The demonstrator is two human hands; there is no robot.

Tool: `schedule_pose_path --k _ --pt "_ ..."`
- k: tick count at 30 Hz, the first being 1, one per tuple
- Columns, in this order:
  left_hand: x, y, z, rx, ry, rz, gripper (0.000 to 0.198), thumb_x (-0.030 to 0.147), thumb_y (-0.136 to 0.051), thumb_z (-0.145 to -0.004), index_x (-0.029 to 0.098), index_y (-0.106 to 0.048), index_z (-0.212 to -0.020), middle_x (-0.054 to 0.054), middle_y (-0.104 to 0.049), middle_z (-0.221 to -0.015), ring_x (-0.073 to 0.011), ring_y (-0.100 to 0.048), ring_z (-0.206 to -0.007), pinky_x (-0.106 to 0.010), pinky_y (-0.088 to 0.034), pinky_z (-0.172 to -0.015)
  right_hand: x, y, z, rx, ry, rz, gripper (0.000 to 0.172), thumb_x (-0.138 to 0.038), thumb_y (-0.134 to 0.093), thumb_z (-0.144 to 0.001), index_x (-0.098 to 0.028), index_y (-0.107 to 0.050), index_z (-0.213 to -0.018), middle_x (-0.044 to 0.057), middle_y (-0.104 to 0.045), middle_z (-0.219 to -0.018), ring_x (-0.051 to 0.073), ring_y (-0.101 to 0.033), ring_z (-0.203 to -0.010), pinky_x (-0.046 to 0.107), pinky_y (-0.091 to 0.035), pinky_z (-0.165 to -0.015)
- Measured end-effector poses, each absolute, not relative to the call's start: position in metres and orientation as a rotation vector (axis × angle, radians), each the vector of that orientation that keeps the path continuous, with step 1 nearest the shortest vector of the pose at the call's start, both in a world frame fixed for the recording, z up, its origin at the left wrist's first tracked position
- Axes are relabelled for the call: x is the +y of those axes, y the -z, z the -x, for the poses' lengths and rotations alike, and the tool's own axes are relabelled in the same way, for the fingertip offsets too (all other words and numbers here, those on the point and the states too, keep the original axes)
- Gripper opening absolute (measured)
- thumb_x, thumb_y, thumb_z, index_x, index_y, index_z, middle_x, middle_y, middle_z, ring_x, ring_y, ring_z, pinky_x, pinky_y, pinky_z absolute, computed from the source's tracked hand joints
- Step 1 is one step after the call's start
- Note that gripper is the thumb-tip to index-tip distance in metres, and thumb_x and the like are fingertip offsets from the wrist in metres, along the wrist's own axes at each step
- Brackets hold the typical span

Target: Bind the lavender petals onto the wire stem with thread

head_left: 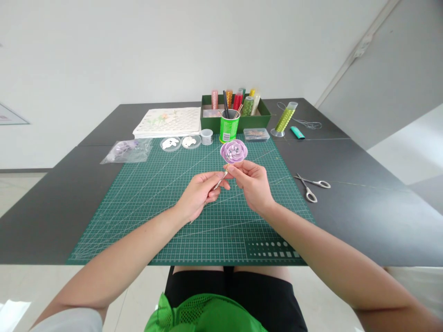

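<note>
A purple fabric flower is held up above the green cutting mat. My right hand pinches it just under the bloom, fingers closed. My left hand is closed around the thin metal wire stem that runs down from the flower. Both hands hover over the middle of the mat, close together.
Scissors lie right of the mat. Behind stand a green cup of tools, a green box of thread spools, a green spool on a stand, a small clear box, small dishes, a plastic bag and a white sheet.
</note>
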State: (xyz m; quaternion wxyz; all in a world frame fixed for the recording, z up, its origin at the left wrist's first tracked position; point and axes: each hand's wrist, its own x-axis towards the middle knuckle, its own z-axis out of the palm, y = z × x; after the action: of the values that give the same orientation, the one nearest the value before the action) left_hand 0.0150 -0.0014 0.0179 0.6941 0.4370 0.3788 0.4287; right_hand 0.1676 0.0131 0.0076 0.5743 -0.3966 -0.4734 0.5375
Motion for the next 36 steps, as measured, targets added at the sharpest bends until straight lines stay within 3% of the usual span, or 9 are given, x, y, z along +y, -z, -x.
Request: schedule_pose_path --k 7,10,14,18,20,24,28,36 --pt "-0.0023 -0.019 -0.0142 0.889 -0.911 -1.033 0.034 0.049 -0.074 -0.085 0.015 -0.074 -0.087 0.005 -0.047 -0.066 -0.0034 -0.025 -0.047 -0.019 -0.015 -0.043 0.0112 -0.0054 -0.167 -1.149 -1.215 0.959 0.021 -0.039 -0.079 -0.076 -0.019 -0.073 -0.076 -0.004 -0.057 -0.057 0.008 -0.046 -0.053 0.024 -0.039 -0.05" --pt "-0.0019 -0.021 -0.0134 0.906 -0.901 -1.085 0.035 0.05 -0.072 -0.086 0.015 -0.075 -0.089 0.006 -0.041 -0.063 -0.0046 -0.025 -0.048 -0.02 -0.015 -0.044 0.0116 -0.0061 -0.1681 -1.144 -1.235 0.934 0.02 -0.037 -0.079 -0.076 -0.018 -0.073 -0.076 -0.004 -0.058 -0.057 0.006 -0.038 -0.049 0.023 -0.033 -0.047" --pt "-0.0013 -0.0231 -0.0118 0.927 -0.885 -1.161 0.036 0.05 -0.07 -0.087 0.015 -0.076 -0.089 0.006 -0.04 -0.061 -0.0055 -0.025 -0.048 -0.022 -0.015 -0.045 0.0145 -0.0092 -0.1719 -1.152 -1.307 0.914 0.022 -0.037 -0.082 -0.072 -0.017 -0.073 -0.076 -0.006 -0.054 -0.056 0.004 -0.027 -0.047 0.023 -0.021 -0.045" --pt "-0.0016 -0.024 -0.0112 0.927 -0.866 -1.181 0.036 0.05 -0.069 -0.087 0.015 -0.077 -0.09 0.005 -0.041 -0.06 -0.0053 -0.024 -0.048 -0.022 -0.014 -0.045 0.0172 -0.0105 -0.175 -1.13 -1.323 0.94 0.023 -0.036 -0.083 -0.069 -0.017 -0.071 -0.073 -0.009 -0.039 -0.051 0.004 -0.021 -0.048 0.024 -0.015 -0.046" --pt "-0.0022 -0.0243 -0.0118 0.929 -0.857 -1.181 0.036 0.049 -0.069 -0.087 0.015 -0.078 -0.092 0.005 -0.042 -0.06 -0.0053 -0.023 -0.048 -0.023 -0.014 -0.045 0.0177 -0.0098 -0.175 -1.132 -1.282 0.934 0.022 -0.035 -0.082 -0.069 -0.018 -0.068 -0.068 -0.01 -0.034 -0.05 0.005 -0.02 -0.049 0.025 -0.017 -0.047" --pt "-0.0039 -0.0244 -0.0137 0.94 -0.857 -1.211 0.036 0.048 -0.068 -0.089 0.015 -0.08 -0.094 0.004 -0.046 -0.06 -0.0058 -0.025 -0.048 -0.023 -0.016 -0.045 0.0172 -0.0078 -0.1729 -1.124 -1.179 0.892 0.028 -0.032 -0.083 -0.068 -0.02 -0.058 -0.06 -0.008 -0.037 -0.052 0.006 -0.027 -0.051 0.025 -0.028 -0.049" --pt "-0.0051 -0.0233 -0.0154 0.969 -0.881 -1.208 0.035 0.047 -0.067 -0.089 0.016 -0.081 -0.095 0.003 -0.05 -0.062 -0.0066 -0.029 -0.049 -0.023 -0.019 -0.045 0.0152 -0.0088 -0.1709 -1.144 -1.125 0.924 0.03 -0.036 -0.082 -0.068 -0.021 -0.057 -0.061 -0.007 -0.041 -0.055 0.008 -0.035 -0.054 0.025 -0.037 -0.052" --pt "-0.006 -0.0234 -0.0176 0.969 -0.903 -1.179 0.035 0.046 -0.067 -0.089 0.015 -0.08 -0.096 0.001 -0.054 -0.066 -0.0065 -0.032 -0.05 -0.023 -0.021 -0.046 0.0118 -0.0147 -0.1682 -1.126 -1.145 0.925 0.035 -0.04 -0.082 -0.069 -0.022 -0.053 -0.06 -0.008 -0.037 -0.052 0.007 -0.037 -0.05 0.025 -0.046 -0.051"
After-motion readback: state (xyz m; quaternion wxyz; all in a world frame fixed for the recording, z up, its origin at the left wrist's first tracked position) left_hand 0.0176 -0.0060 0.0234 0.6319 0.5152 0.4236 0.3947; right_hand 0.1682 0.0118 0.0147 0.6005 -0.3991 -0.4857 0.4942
